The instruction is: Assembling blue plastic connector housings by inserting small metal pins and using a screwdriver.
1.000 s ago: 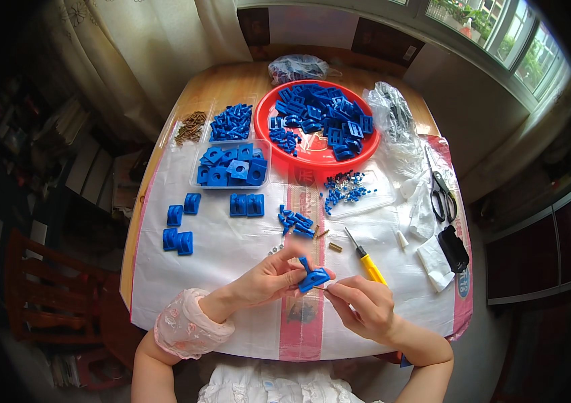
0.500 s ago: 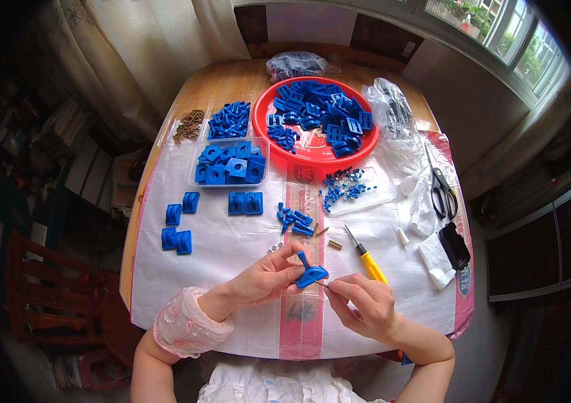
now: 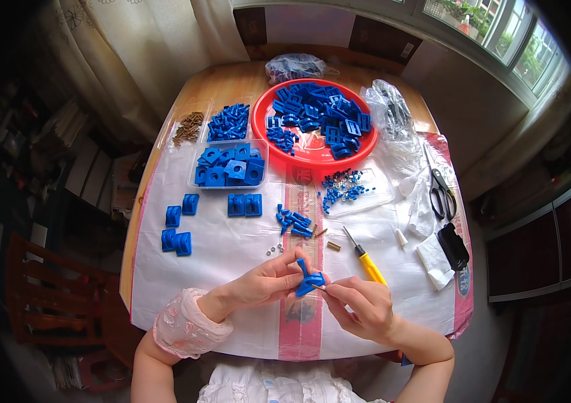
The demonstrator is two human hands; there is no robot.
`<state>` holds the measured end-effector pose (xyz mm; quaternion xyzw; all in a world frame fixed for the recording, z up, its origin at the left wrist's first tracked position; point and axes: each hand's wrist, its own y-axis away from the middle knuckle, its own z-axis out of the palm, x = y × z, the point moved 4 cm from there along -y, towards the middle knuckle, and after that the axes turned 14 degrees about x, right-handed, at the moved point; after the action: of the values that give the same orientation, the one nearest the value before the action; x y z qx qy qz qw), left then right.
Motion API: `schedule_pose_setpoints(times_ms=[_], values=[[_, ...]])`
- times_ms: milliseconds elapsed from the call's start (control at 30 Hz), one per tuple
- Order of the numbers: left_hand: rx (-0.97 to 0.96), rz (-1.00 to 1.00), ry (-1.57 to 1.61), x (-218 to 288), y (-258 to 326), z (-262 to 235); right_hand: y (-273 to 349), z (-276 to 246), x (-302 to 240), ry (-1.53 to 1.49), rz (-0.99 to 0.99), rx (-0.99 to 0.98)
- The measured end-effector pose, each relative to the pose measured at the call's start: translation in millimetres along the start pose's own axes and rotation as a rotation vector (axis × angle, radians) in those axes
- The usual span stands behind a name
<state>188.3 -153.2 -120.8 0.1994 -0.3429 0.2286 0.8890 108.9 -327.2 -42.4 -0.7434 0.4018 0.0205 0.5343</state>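
Between the fingers of my left hand (image 3: 263, 279) is a blue plastic part (image 3: 309, 285) with a narrow lever sticking up from it. My right hand (image 3: 364, 307) pinches a thin brass-coloured pin (image 3: 319, 287), whose tip meets the blue part's side; how deep it sits I cannot tell. Just beyond my hands lie a small pile of blue levers (image 3: 293, 220), a few loose pins (image 3: 321, 233), a short brass cylinder (image 3: 334, 246) and small metal rings (image 3: 275, 249). A yellow-handled screwdriver (image 3: 370, 266) rests close to my right hand.
A red basin (image 3: 257, 134) of blue parts stands at the back, beside a clear box (image 3: 263, 176) of square blue plates. Blue levers (image 3: 229, 122) and brown pins (image 3: 189, 127) lie far left. Several blue blocks (image 3: 183, 243) sit left; scissors (image 3: 442, 195) and a black case (image 3: 453, 247) right.
The blue part has tilted and turned slightly in my left fingers, its lever more upright. My right hand with the pin has shifted a little closer to it.
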Motion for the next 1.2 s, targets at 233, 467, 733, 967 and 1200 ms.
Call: schedule_pose_setpoints(times_ms=[233, 467, 733, 967, 1200], values=[[0.001, -0.016, -0.003, -2.5, -0.6, -2.2, 0.7, 1.2, 1.2, 0.016, 0.004, -0.029], [-0.024, -0.059, 0.036, -1.9, -1.1, -2.4, 0.8, 0.9, 2.4, 0.023, 0.009, -0.025], [-0.004, -0.053, 0.04, -1.0, -0.7, -0.4, 0.1, 1.1, 2.2, 0.032, 0.008, -0.033], [0.0, -0.038, 0.03, 1.2, -1.1, 2.3, 0.2, 0.7, 1.2, 0.037, 0.016, -0.043], [0.018, -0.034, -0.002, 2.4, -1.0, 3.1, 0.8, 1.3, 1.7, 0.029, 0.013, -0.048]])
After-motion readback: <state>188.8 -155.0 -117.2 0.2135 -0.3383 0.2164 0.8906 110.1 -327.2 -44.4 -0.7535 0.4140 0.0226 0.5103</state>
